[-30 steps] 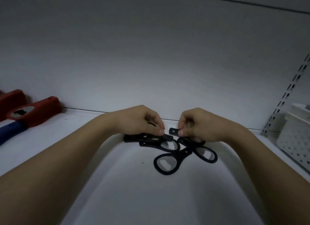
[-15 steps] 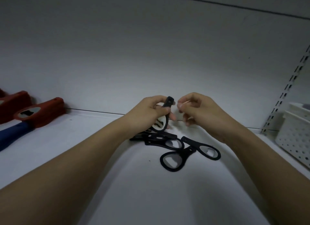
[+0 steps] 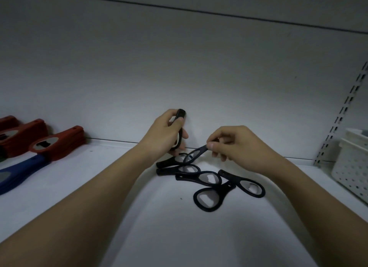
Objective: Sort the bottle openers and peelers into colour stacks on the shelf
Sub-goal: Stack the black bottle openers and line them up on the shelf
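Observation:
Several black bottle openers (image 3: pixel 207 179) lie loosely overlapped on the white shelf (image 3: pixel 119 187), just right of centre. My left hand (image 3: pixel 165 135) grips one black opener (image 3: pixel 180 125) upright, its handle end sticking up above my fingers. My right hand (image 3: pixel 233 143) pinches the handle tip of another black opener (image 3: pixel 194 155), whose ring end hangs down over the pile. At the far left stand stacks of red openers (image 3: pixel 57 143), and a blue opener (image 3: pixel 22 171) lies in front of them.
The shelf's back wall (image 3: pixel 179 67) rises right behind the pile. A white perforated basket (image 3: pixel 352 163) stands at the right edge, beside a slotted upright rail (image 3: pixel 338 117). Both forearms reach in from the bottom corners.
My left hand has raised its black opener higher. My right hand, empty half a second ago, has picked another black opener from the pile by its handle tip.

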